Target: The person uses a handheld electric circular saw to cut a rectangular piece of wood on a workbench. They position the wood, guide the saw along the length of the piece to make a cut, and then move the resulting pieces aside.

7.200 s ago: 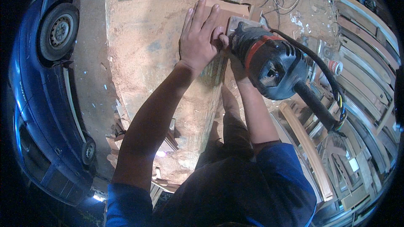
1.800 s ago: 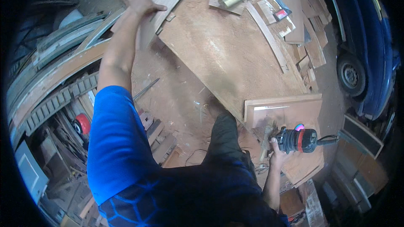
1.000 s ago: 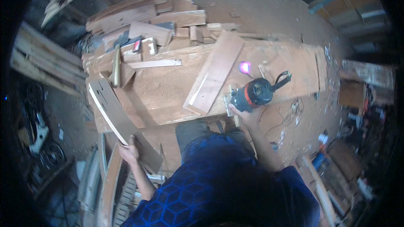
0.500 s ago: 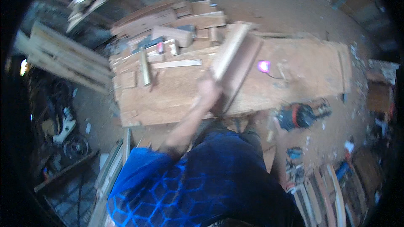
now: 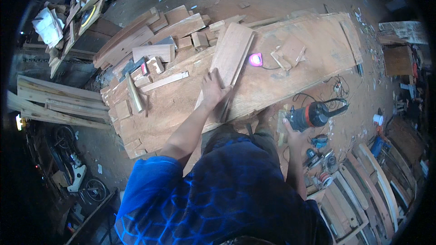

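My left hand lies on a long wooden board, its fingers over the board's left edge. Set at a slant, the board rests across a wide wooden workbench top, and its near end reaches the front edge by my body. Off to the right, past the bench's front edge, my right hand grips a black corded power tool with a red ring. The tool is held on its side, cord end to the right; the exact kind cannot be made out. Its left end is partly hidden by my fingers.
Wood offcuts and a thin strip crowd the bench's left and back. A glowing pink device with a cord lies right of the board. Curved wooden pieces stand at lower right; long planks are at left.
The board has gone from tilted up on its edge to lying flatter, my left hand still on it. My right hand, blurred before, now shows clearly on the power tool. The view has turned.
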A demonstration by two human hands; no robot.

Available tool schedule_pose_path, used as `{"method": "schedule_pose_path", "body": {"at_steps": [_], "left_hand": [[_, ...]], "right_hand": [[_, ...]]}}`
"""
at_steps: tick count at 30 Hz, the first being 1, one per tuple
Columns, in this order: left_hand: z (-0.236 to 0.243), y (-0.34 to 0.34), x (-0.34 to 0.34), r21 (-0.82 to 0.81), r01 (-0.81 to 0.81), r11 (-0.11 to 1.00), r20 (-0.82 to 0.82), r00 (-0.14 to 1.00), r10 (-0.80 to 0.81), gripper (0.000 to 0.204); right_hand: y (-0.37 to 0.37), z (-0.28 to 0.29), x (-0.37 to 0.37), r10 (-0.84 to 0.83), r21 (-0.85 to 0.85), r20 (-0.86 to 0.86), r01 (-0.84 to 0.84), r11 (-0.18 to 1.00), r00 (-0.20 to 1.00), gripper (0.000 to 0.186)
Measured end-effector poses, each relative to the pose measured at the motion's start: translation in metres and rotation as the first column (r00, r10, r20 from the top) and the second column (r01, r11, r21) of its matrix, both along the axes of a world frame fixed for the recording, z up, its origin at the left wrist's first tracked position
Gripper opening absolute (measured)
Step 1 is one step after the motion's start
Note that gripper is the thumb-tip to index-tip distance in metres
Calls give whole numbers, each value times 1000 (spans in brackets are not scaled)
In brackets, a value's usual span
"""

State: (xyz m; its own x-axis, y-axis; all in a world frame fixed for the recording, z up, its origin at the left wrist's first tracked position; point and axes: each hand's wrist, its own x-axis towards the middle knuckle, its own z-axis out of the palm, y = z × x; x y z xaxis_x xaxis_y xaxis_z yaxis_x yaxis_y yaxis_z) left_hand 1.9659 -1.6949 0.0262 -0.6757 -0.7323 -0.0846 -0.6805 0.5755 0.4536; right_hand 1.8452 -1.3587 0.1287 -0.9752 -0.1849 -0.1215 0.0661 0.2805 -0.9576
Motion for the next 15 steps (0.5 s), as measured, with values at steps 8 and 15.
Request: {"method": "schedule_pose_path", "body": {"at_steps": [8, 15], "left_hand": [[22, 3, -20, 607, 9, 795, -377, 883, 278, 100], [90, 56, -141, 628, 362, 689, -462, 886, -44, 90]], "right_hand": [[28, 8, -51, -145, -23, -150, 143, 989, 978, 68], [89, 16, -116, -333, -196, -30, 322, 926, 942, 62]]}}
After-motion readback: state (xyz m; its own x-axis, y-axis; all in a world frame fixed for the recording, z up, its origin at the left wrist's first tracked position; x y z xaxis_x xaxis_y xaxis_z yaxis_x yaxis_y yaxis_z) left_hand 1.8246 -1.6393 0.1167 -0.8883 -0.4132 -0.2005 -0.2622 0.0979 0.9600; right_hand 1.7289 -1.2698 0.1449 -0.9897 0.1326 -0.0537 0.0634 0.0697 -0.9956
